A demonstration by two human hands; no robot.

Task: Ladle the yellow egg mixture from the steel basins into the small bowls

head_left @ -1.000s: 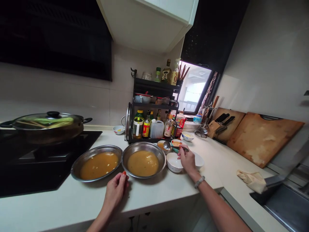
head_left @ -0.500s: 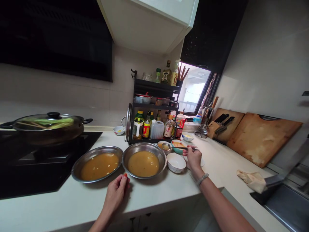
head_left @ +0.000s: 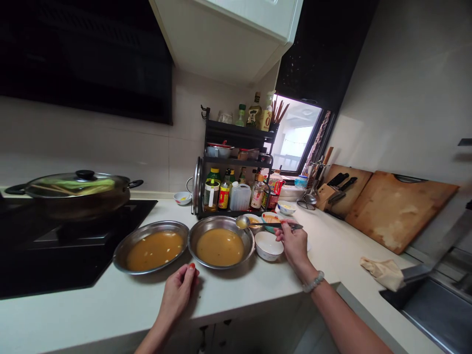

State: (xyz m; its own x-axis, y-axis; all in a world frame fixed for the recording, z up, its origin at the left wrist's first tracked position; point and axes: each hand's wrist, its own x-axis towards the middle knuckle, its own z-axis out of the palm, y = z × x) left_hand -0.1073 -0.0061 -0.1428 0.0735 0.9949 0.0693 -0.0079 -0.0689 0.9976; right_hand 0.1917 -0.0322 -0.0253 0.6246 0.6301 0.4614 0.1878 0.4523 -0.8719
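My right hand (head_left: 294,244) grips a spoon (head_left: 263,224) by its dark handle. The spoon's bowl holds yellowish liquid and hangs over the back right rim of a round metal dish (head_left: 199,255). Brown-yellow liquid with a few pale bits fills that dish and a second metal dish (head_left: 123,260) to its left. Under the spoon handle stands a white bowl (head_left: 269,248). Behind it are a small bowl of orange-brown liquid (head_left: 254,220) and a green-rimmed bowl (head_left: 271,218). My left hand (head_left: 179,290) is closed near the counter in front of the dishes, with nothing visible in it.
A lidded pan (head_left: 81,196) stands on the black stove (head_left: 73,265) at left. Behind the dishes is a black rack (head_left: 239,161) of bottles. Cutting boards (head_left: 400,209), a knife block (head_left: 326,196), a cloth (head_left: 383,273) and a sink (head_left: 438,309) lie to the right.
The spoon has moved left, from above the small bowl of orange-brown liquid to the rim of the right metal dish. My left hand has stayed in place.
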